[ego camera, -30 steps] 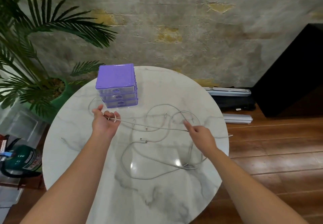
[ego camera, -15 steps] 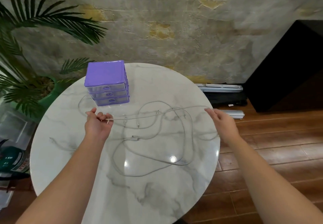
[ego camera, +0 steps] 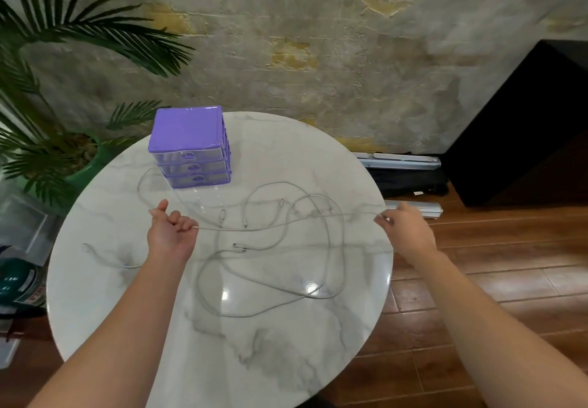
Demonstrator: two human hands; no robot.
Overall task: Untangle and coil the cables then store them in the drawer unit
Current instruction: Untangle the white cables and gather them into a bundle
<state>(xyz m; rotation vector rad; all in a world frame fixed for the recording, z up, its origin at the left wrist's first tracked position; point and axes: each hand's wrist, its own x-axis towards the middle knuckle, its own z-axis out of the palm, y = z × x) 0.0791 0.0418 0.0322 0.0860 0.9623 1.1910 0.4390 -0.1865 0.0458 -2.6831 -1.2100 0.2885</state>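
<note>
A tangle of thin grey cables (ego camera: 270, 277) lies looped over the middle of the round marble table (ego camera: 286, 360). One grey cable (ego camera: 286, 226) is stretched taut between my hands, just above the others. My left hand (ego camera: 171, 232) pinches its left end near the table's left-middle. At the table's right edge my right hand (ego camera: 407, 229) grips the other part of that cable. A purple drawer unit (ego camera: 191, 147) with three clear drawers, all pushed in, stands at the back left of the table. A short separate cable (ego camera: 105, 256) lies at the left edge.
A potted palm (ego camera: 51, 140) in a green pot stands beyond the table's left side. A black cabinet (ego camera: 525, 127) is at the right on the wooden floor, with grey bars (ego camera: 401, 162) and a black bag along the wall. A green canister (ego camera: 16, 283) is at far left.
My right hand has slid along the cable from the table's middle out to its right edge, pulling the cable straight. The left hand has stayed in place, holding its end.
</note>
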